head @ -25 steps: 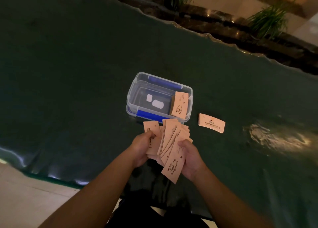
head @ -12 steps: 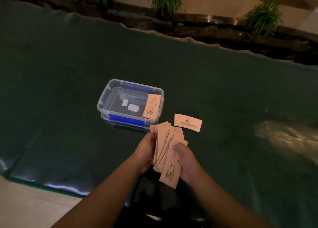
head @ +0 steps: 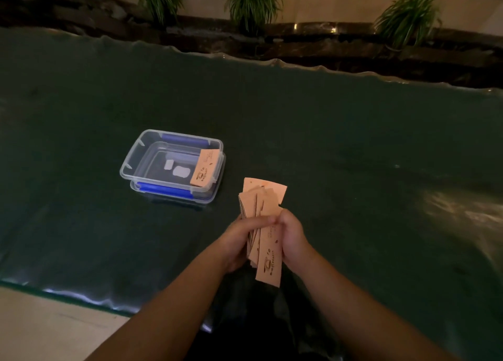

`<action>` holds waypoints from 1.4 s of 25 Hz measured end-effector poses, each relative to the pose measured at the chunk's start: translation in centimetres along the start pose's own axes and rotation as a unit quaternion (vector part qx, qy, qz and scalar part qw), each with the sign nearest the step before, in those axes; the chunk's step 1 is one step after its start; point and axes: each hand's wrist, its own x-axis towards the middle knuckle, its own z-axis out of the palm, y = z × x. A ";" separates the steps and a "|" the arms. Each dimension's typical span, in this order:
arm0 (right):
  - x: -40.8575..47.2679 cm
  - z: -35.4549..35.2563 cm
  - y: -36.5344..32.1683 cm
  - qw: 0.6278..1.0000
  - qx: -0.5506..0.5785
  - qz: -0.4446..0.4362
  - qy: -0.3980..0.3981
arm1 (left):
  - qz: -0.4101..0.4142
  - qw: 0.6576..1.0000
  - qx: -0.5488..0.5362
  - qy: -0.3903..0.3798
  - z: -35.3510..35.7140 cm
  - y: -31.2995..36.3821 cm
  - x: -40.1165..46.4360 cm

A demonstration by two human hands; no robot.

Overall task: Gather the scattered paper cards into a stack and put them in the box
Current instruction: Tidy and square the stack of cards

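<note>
Both hands hold a bundle of tan paper cards (head: 260, 213) over the dark green table. My left hand (head: 239, 240) grips the bundle from the left, my right hand (head: 292, 238) from the right, thumbs across its middle. One printed card (head: 269, 265) hangs lower than the others. A loose card (head: 275, 190) lies on the table just behind the bundle, partly hidden by it. To the upper left stands the clear plastic box (head: 133, 159) with blue clips. A single tan card (head: 204, 168) leans against its right inner wall.
The green table cover (head: 353, 156) spreads wide on all sides, with a glare patch (head: 462, 211) at the right. Its near edge (head: 81, 296) runs along the lower left over a pale floor. Potted plants (head: 253, 3) line a dark ledge behind the table.
The fanned cards have been squeezed into a tighter bundle between both hands. The view has shifted, so the box sits further left and the loose card is right behind the bundle.
</note>
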 end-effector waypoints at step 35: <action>8.5 -2.9 -6.8 0.971 0.072 0.106 0.202 | -0.126 0.984 -0.019 0.126 -4.9 7.0 11.2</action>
